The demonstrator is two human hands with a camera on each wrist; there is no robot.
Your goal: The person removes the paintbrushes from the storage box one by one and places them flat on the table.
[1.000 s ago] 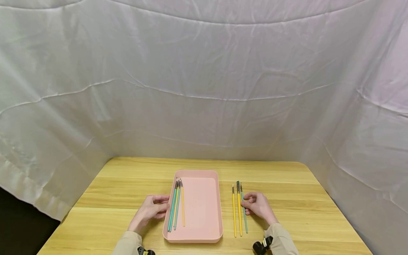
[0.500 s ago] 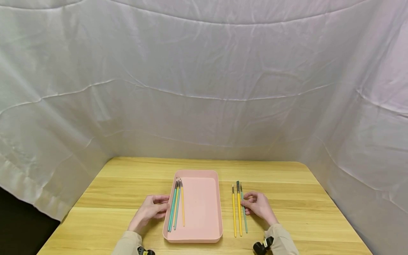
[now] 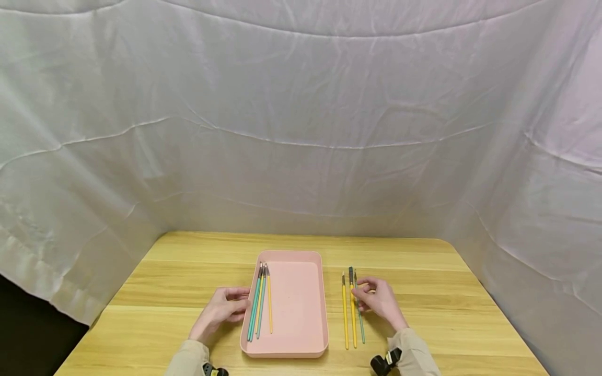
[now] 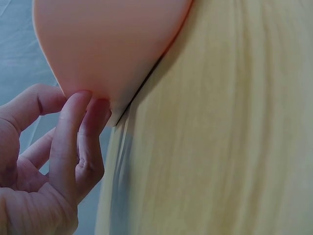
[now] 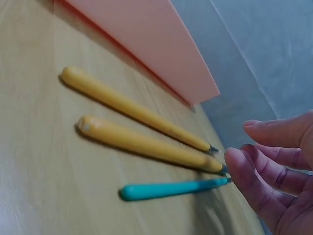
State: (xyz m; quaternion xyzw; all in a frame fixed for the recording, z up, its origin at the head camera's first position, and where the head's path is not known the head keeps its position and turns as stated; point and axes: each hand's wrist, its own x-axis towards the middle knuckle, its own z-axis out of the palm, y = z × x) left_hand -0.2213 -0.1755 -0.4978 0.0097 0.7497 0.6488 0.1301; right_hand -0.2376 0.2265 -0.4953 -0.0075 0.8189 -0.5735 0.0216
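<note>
My left hand [image 3: 223, 309] rests its fingertips on the outer left wall of a pink tray [image 3: 301, 342]; in the left wrist view, the fingers [image 4: 73, 122] touch the wall of the tray [image 4: 112, 44]. Right of the tray, three paintbrushes lie side by side: a thin yellow brush [image 3: 345, 318], a thicker yellow flat brush [image 3: 354, 324] and a teal brush [image 3: 361, 326]. Over the upper part of the teal one is my right hand [image 3: 378, 300]. From the right wrist, its thumb and fingers [image 5: 264, 196] appear apart, with nothing held between them.
Several teal and yellow paintbrushes [image 3: 261, 308] lie along the tray's left side, bristles away from me. Everything stands on a wooden table [image 3: 432, 313]. A pale curtain [image 3: 301, 177] closes off the back and sides.
My right hand has shifted slightly away from me and to the left, its fingers coming off the teal paintbrush's handle. The left hand and the tray stay put.
</note>
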